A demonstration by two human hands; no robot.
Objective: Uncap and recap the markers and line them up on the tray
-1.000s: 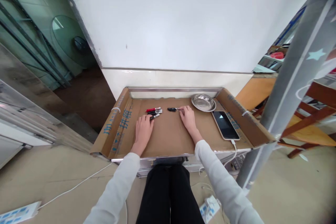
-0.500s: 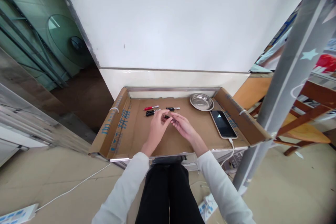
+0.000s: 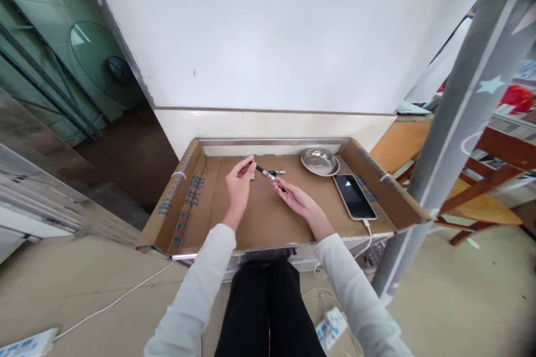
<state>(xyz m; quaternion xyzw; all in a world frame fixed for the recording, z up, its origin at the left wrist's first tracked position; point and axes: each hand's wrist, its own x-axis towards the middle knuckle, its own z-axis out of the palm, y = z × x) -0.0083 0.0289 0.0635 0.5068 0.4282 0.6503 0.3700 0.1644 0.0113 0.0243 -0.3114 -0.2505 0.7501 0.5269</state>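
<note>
A black pen (image 3: 268, 174) with a clear, printed middle slants across the space between my two hands, above the cardboard. My left hand (image 3: 239, 183) pinches its upper left end with thumb and fingertips. The lower right end lies in the closed fingers of my right hand (image 3: 296, 199), and its dark tip shows past them. Behind the held pen, another dark pen (image 3: 280, 172) with a pale end lies on the cardboard. My left hand mostly covers other pens, of which only small ends show beside the fingers.
The cardboard-lined tray (image 3: 268, 223) has raised side flaps. A round metal dish (image 3: 320, 162) sits at its back right, with a phone (image 3: 355, 196) and white charging cable (image 3: 368, 234) in front. A grey post (image 3: 452, 100) stands to the right, near a wooden chair (image 3: 494, 178).
My hands have moved apart, and the pen is now stretched out in view between them. My left hand has shifted left and up, covering the pens behind it.
</note>
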